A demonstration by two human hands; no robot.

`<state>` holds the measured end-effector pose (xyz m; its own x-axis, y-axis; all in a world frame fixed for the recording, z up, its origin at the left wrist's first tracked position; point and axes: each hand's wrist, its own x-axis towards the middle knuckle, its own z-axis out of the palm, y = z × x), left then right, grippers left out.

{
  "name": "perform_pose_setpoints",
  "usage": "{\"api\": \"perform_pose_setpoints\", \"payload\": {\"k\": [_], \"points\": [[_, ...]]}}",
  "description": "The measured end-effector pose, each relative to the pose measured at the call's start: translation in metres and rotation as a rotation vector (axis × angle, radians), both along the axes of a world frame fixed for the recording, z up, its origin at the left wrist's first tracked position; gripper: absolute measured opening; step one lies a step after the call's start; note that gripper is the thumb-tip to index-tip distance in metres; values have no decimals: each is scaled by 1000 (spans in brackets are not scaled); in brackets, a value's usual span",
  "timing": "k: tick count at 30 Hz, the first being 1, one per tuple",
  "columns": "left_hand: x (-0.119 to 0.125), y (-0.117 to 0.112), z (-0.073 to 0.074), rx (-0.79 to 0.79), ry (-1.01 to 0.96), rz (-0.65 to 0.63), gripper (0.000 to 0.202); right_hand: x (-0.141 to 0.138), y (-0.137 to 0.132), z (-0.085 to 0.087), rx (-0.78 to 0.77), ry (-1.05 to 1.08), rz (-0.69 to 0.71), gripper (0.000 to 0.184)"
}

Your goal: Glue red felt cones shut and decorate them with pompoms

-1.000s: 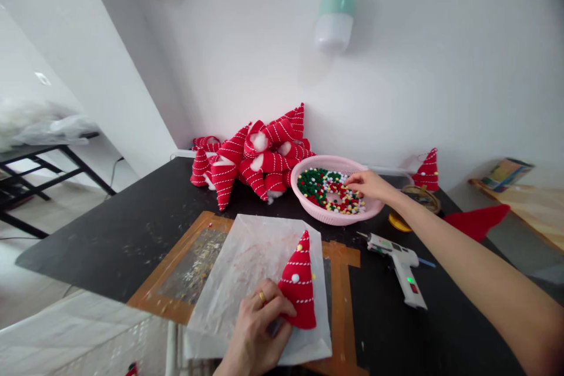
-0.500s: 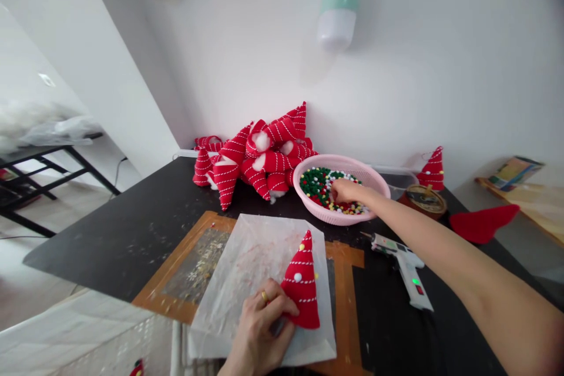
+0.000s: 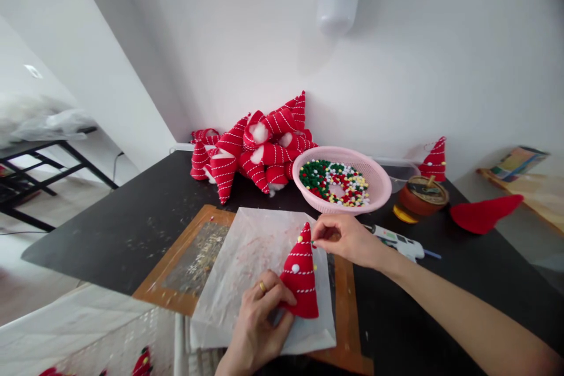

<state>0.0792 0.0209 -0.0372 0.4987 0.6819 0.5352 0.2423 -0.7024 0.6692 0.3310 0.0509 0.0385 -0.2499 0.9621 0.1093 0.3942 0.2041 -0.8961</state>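
A red felt cone (image 3: 305,292) with white stitched stripes stands tilted over white paper (image 3: 251,252). A white pom-pom (image 3: 295,268) and a yellow pom-pom (image 3: 300,238) sit on its face. My left hand (image 3: 259,320), a ring on one finger, is closed on the cone's lower left side. Close to the cone's upper right edge, my right hand (image 3: 350,239) pinches a tiny green pom-pom (image 3: 313,243); whether it touches the felt I cannot tell. Behind that hand is a pink basket (image 3: 379,182) of mixed small pom-poms (image 3: 335,179).
Partly behind my right forearm lies a white glue gun (image 3: 403,245). A heap of stuffed red striped cones (image 3: 268,155) is at the back. To the right are a round pot (image 3: 420,197), a plain red felt piece (image 3: 484,214) and another decorated cone (image 3: 435,160).
My right hand has come out of the pink basket, moving left and toward me to the cone with a green pom-pom. My left hand keeps its hold. The view has shifted slightly.
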Motion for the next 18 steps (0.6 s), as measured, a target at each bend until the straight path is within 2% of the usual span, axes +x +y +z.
{"api": "perform_pose_setpoints", "payload": {"k": [5, 18], "points": [[0, 0, -2, -9, 1, 5, 20, -5, -4, -12, -20, 9, 5, 8], [0, -2, 0, -13, 16, -2, 21, -13, -4, -15, -10, -20, -16, 7]]}}
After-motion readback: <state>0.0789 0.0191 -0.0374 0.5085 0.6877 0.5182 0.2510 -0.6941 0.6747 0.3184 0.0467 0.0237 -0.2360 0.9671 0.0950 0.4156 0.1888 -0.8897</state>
